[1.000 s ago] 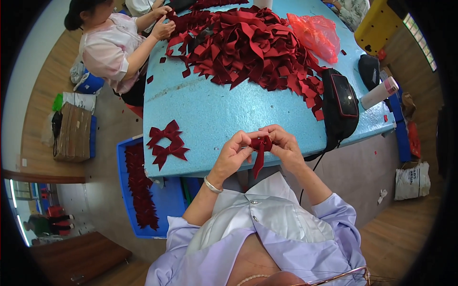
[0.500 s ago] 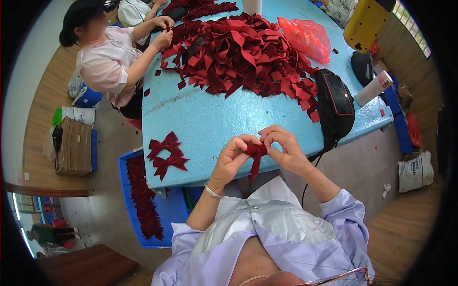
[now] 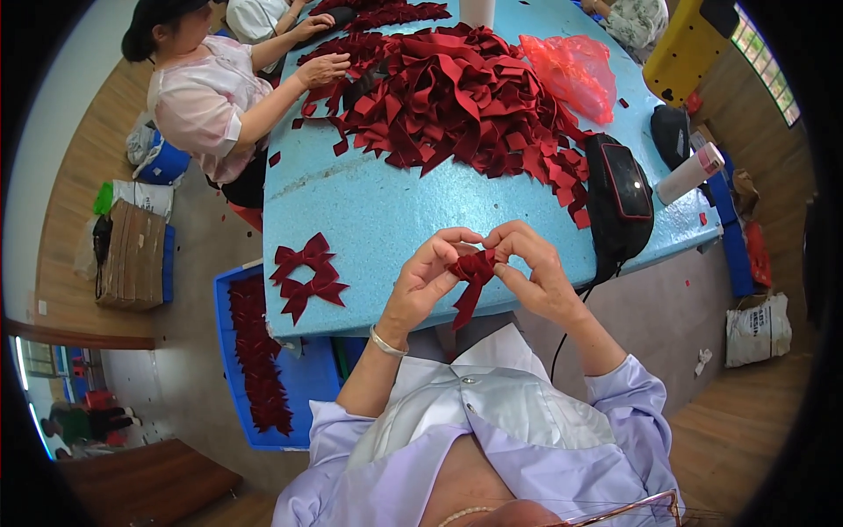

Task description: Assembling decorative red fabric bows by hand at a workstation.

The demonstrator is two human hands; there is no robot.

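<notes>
Dark red ribbon (image 3: 475, 279) pinched at the near edge of a blue counter (image 3: 386, 211)

The counter fills most of the scene. At its far left stands a co-worker (image 3: 204, 101) in a pale top, one hand over the dark red pieces there. A broad heap of ribbon pieces (image 3: 457, 110) covers the far middle of the counter, loose and overlapping. Below the counter at near left sits a blue crate (image 3: 313, 391) with a row of dark red bows (image 3: 259, 360) along its left side. Toward the right edge rests a black pouch (image 3: 606, 233) with a dark window on its face; farther back, a crumpled red plastic bag (image 3: 575, 79) touches the heap.

The person's left hand (image 3: 430, 274) and right hand (image 3: 533, 274) meet at the near edge, each gripping one side of the ribbon between thumb and fingers. Two finished-looking bows (image 3: 314, 292) lie together at the counter's near left corner. A pale bottle (image 3: 687, 176) leans at the right, beyond the pouch. The ribbon is bunched at the fingertips, one tail hanging down toward the person; its folds look knotted, though the fingers partly hide them.
</notes>
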